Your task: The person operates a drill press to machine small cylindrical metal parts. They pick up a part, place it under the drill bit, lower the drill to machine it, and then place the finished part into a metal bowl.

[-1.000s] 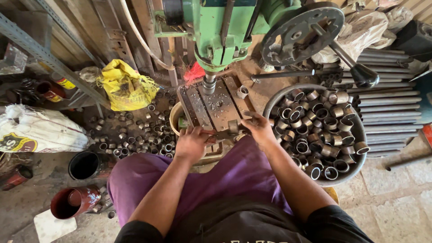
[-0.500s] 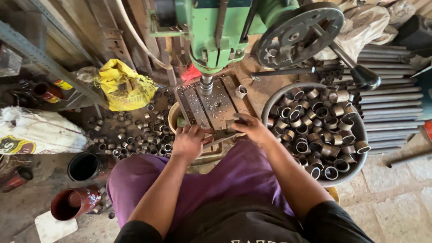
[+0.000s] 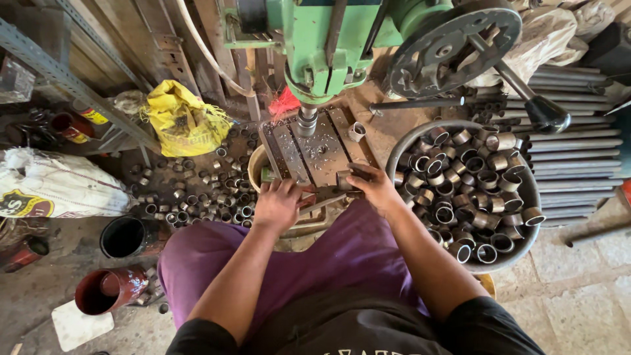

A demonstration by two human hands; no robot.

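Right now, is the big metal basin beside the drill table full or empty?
Full. The round metal basin by the right hand is heaped almost to its rim with short metal tube pieces.

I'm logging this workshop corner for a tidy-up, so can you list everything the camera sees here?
Drill press: one, green, top centre above the work table.
Work table: one, grey metal, slotted, under the spindle.
Feed wheel: one, dark, with a knobbed handle, upper right.
Basin: one, grey, right, filled with many short metal tube pieces.
Loose tube pieces: many, grey, on the floor at left.
Long pipes: a stack, grey, far right.
Bag: one, yellow, upper left.
Sack: one, white, far left.
Left hand: at the table's front edge.
Right hand: on a small tube piece there.
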